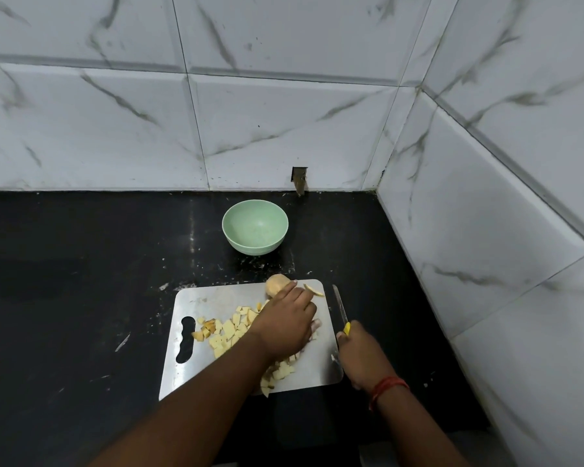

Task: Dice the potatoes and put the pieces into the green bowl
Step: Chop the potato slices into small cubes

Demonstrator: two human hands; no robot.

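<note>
Tan potato (pixel 276 285) — beyond left hand (pixel 285 326) fingertips

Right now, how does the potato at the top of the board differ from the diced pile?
The whole potato is one rounded piece with tan skin; the diced pieces are many small pale yellow chunks with cut faces. The left hand touches the whole potato at the board's far edge; the diced pieces lie loose mid-board, partly hidden under that hand. Both sit on the steel cutting board; neither is in the green bowl.
</note>
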